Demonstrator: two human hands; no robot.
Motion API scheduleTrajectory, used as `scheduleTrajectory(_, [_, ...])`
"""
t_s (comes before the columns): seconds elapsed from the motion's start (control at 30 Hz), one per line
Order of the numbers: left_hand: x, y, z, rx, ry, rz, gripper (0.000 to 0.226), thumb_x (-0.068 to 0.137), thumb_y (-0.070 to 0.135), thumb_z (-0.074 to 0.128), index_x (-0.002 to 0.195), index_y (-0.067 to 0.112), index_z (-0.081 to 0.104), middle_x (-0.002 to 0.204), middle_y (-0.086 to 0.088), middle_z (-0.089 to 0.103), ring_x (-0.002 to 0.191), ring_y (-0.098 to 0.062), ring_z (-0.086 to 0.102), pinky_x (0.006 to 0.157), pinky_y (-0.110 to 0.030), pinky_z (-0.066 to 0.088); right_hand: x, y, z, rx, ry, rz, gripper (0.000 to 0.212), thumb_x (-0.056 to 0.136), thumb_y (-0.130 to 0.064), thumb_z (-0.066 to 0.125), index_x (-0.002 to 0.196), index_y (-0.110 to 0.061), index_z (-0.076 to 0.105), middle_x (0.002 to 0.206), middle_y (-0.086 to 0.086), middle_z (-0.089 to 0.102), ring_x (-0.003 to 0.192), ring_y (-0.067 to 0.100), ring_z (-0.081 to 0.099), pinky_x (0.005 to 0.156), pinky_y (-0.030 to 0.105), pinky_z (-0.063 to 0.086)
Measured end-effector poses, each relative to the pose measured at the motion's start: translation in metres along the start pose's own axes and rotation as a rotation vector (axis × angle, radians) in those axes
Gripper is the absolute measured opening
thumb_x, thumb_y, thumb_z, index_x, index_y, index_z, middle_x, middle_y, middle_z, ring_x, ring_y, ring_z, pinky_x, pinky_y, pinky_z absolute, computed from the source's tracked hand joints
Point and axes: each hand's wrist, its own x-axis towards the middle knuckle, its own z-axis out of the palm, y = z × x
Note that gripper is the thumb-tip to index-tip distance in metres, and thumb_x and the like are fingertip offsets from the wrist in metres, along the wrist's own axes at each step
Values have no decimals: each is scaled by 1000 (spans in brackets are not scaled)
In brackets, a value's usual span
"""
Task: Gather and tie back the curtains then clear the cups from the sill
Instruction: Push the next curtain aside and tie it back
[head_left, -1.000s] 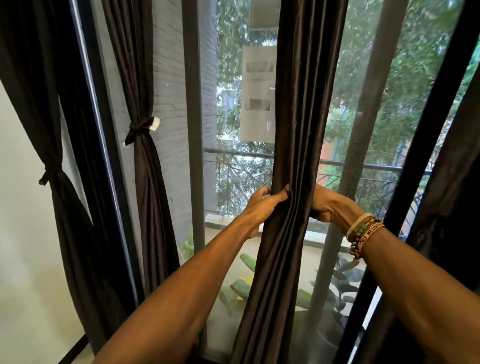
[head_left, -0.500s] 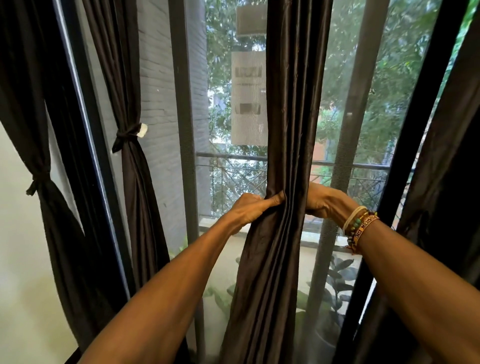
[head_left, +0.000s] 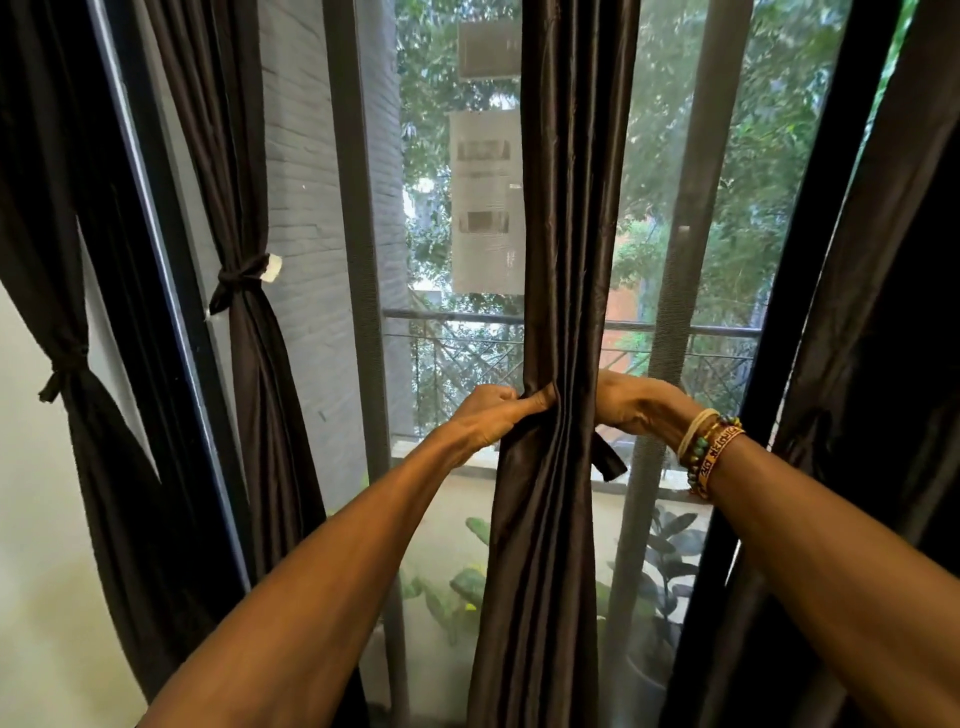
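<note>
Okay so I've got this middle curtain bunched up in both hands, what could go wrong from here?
1. The left hand pinches the gathered dark brown satin curtain with only thumb and fingers; the slick-looking folds may slip and fan out again.
2. The loose dark fabric tie end dangles below the right hand, not yet knotted, so it might drop away.
3. The right hand's fingers are hidden behind the curtain, so tying goes partly by feel.
</note>
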Motion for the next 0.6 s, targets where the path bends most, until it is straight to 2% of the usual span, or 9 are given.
scheduleTrajectory(0.07, [1, -2, 1, -25, -33, 13, 97, 34, 95, 67, 85, 13, 57, 91, -12, 65, 90, -24, 63, 88, -41, 49, -1, 0, 0, -2, -24, 5, 17, 100, -5, 51, 109, 1, 64, 108, 26, 66, 100, 43, 64, 93, 54, 53])
scheduleTrajectory(0.13, [-4, -1, 0, -49, -83, 18, 97, 42, 84, 72, 101, 8, 61, 105, -10, 70, 103, -25, 67, 94, -46, 52, -1, 4, 0, 36, -56, 26, 22, 100, -9, 54, 118, -1, 64, 120, 28, 64, 112, 47, 61, 100, 61, 47])
scheduleTrajectory(0.23, [-5, 0, -3, -85, -141, 6, 94, 53, 71, 77, 120, 9, 58, 110, -5, 71, 101, -19, 69, 89, -40, 57, -3, 5, 1, 137, -47, 77, 18, 97, -10, 57, 112, -6, 65, 122, 23, 65, 112, 40, 62, 105, 56, 45])
scheduleTrajectory(0.3, [-5, 1, -4, -71, -154, 22, 80, 65, 65, 79, 120, 12, 57, 111, -2, 68, 96, -14, 68, 79, -29, 57, -3, 5, 2, 193, -66, 92, 25, 94, -12, 61, 116, -2, 65, 122, 23, 66, 111, 39, 64, 101, 53, 50])
scheduleTrajectory(0.37, [-4, 2, -4, -28, -119, 64, 85, 55, 74, 77, 114, 17, 59, 112, 0, 65, 97, -10, 64, 75, -22, 51, 0, 7, 3, 210, -75, 90, 15, 95, -12, 60, 106, -6, 68, 105, 15, 73, 92, 28, 71, 89, 42, 58])
scheduleTrajectory(0.4, [-2, 0, -4, 4, -101, 78, 91, 46, 80, 76, 111, 19, 60, 113, 1, 65, 99, -11, 63, 77, -21, 49, 0, 7, 4, 217, -70, 79, 13, 96, -11, 58, 102, -9, 69, 100, 11, 74, 88, 25, 72, 86, 38, 59])
scheduleTrajectory(0.43, [-2, 0, -4, 29, -86, 89, 92, 44, 81, 76, 110, 20, 61, 114, 0, 65, 102, -13, 63, 79, -22, 48, -1, 7, 4, 213, -61, 76, 14, 96, -10, 57, 103, -7, 69, 103, 13, 74, 92, 28, 71, 89, 40, 58])
scheduleTrajectory(0.5, [-2, -1, -4, 39, -82, 101, 78, 53, 71, 80, 109, 18, 64, 108, 2, 68, 100, -15, 65, 81, -23, 50, -2, 8, 7, 225, -41, 80, 23, 95, -14, 60, 113, -1, 66, 118, 22, 68, 109, 40, 65, 100, 50, 51])
scheduleTrajectory(0.6, [-4, 0, -5, -36, -117, 61, 52, 71, 34, 87, 111, 10, 65, 100, 2, 70, 95, -17, 67, 81, -22, 55, 0, 13, 8, 278, -36, 55, 20, 100, -15, 52, 111, -7, 66, 123, 20, 66, 114, 40, 62, 104, 53, 47])
